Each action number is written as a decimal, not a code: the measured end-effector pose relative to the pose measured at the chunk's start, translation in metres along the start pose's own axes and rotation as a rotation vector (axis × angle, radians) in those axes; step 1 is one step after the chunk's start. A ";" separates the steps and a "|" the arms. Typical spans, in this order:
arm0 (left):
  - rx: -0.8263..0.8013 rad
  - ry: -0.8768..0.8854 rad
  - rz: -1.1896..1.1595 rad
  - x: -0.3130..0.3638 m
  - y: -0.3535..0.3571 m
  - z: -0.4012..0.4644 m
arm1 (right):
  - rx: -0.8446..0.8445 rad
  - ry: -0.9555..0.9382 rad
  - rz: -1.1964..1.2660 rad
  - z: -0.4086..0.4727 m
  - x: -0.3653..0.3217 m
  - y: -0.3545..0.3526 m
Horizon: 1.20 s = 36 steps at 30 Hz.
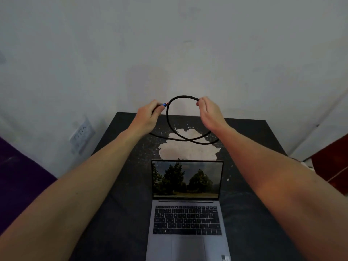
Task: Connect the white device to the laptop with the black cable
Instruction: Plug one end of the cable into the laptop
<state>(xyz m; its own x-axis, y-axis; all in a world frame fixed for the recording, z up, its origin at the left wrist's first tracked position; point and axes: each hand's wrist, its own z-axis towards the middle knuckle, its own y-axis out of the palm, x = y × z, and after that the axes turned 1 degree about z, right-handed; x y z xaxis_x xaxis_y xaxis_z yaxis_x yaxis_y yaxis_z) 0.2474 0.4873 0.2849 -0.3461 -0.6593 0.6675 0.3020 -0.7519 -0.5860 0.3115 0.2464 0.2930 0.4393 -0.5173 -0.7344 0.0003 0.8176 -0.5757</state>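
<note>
A black braided cable (170, 129) hangs in a loop above the far half of the table. My left hand (148, 117) pinches one end of it, where a blue and silver plug shows at the fingertips. My right hand (209, 112) grips the cable further along, at the top of the loop. The cable's lower part lies crossed on the table. A grey laptop (186, 219) stands open at the near edge, its screen showing trees. No white device is in view.
The dark table (250, 147) has a large worn pale patch behind the laptop. A wall socket (82, 135) sits low on the wall at left. A purple surface lies at far left and a red-brown object (331, 166) at right.
</note>
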 end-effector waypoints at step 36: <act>-0.581 -0.355 0.441 -0.174 0.022 -0.235 | -0.291 -0.142 -0.188 -0.132 0.073 0.128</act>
<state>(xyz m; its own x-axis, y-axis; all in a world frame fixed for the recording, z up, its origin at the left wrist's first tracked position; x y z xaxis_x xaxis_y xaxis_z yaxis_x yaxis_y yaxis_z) 0.1053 0.5853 0.0478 0.0297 -0.9294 0.3679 -0.1981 -0.3662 -0.9092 0.2254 0.2796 0.1186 0.5761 -0.5947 -0.5607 -0.1536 0.5950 -0.7889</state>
